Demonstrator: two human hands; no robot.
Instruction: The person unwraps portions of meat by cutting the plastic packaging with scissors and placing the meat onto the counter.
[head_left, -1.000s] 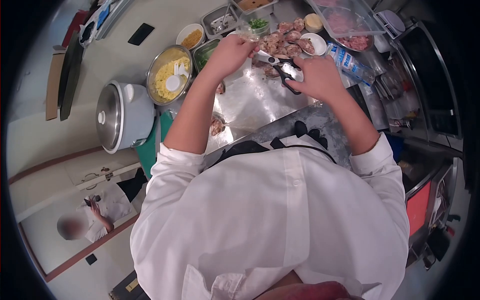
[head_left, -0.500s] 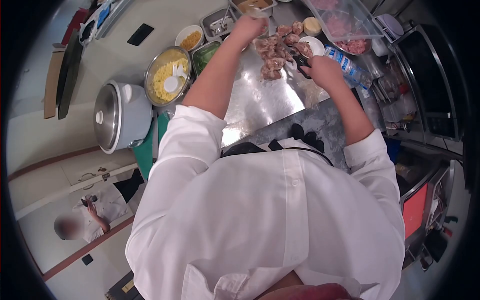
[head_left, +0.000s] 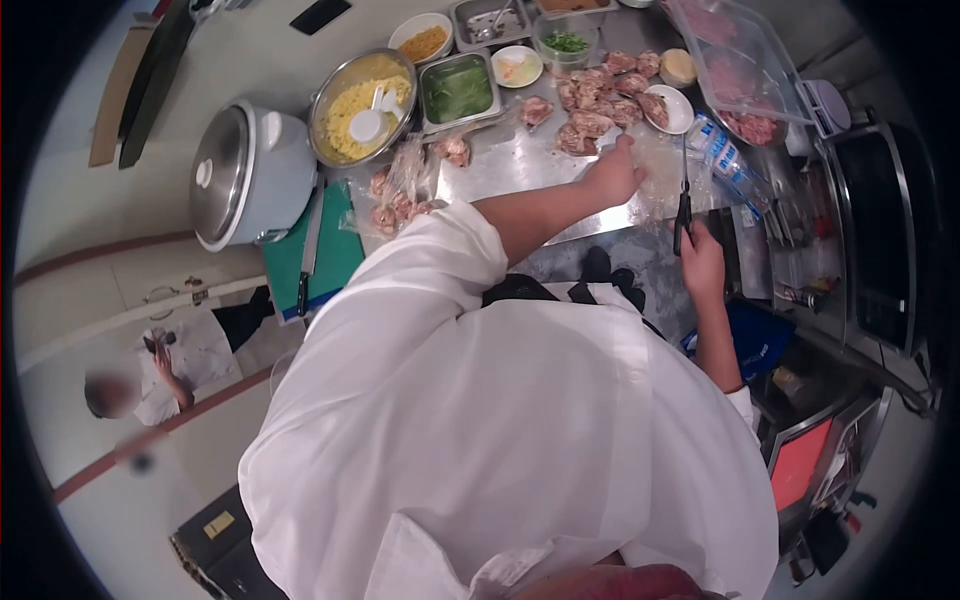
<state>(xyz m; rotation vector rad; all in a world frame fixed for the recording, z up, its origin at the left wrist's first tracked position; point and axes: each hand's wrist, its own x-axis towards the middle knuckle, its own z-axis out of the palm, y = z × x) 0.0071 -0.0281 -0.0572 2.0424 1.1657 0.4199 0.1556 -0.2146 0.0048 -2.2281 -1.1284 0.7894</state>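
My right hand (head_left: pixel 702 262) is wrapped round the black handles of scissors (head_left: pixel 683 215), whose blades point away from me. Closed fingers end my left hand (head_left: pixel 616 176), close to crumpled clear plastic (head_left: pixel 665 178) at the front right of the steel table (head_left: pixel 500 170); whether it grips the plastic is hard to make out. Just beyond it lies a pile of reddish-brown meat pieces (head_left: pixel 590 100), beside a small white dish (head_left: pixel 672 108). Further left, clear plastic bags hold more meat pieces (head_left: pixel 395 205).
A rice cooker (head_left: pixel 225 185), a bowl of yellow food (head_left: pixel 350 110) and a green board (head_left: pixel 335 240) with a knife (head_left: pixel 311 240) are on the left. A water bottle (head_left: pixel 735 165) lies right. Another person (head_left: pixel 190 360) stands at the far left.
My left hand has come back from the containers toward the table's front edge. My right hand has drawn the scissors nearer and to the right. The view has shifted, showing bagged meat at left.
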